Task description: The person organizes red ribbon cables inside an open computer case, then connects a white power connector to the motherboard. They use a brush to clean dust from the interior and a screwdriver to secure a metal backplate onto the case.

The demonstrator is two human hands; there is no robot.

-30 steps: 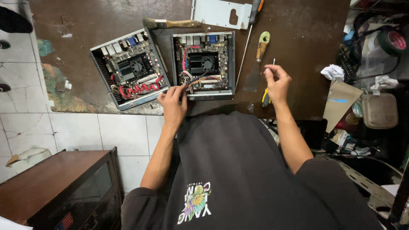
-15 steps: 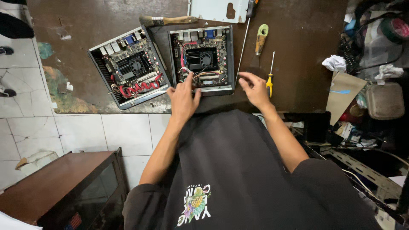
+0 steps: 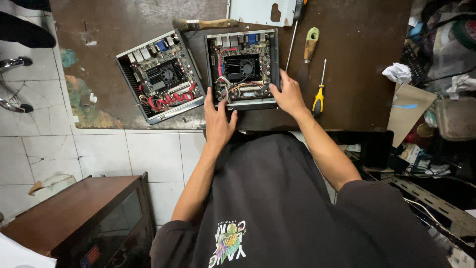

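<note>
While both hands steady it, an open small computer case [image 3: 242, 69] sits at the near edge of the dark workbench [image 3: 357, 44].

Left hand [image 3: 218, 120] lies on the case's near-left corner, fingers spread and pressing, not pinching; right hand [image 3: 287, 94] clasps its right wall, thumb and fingers curled on the rim. Rigid metal shell, likely fairly light, but the exposed board, fan and loose wires inside look fragile, so the outer walls are the safe hold. A second open case [image 3: 159, 77] lies just beside it; a yellow screwdriver [image 3: 319, 89] rests near the right hand.
</note>
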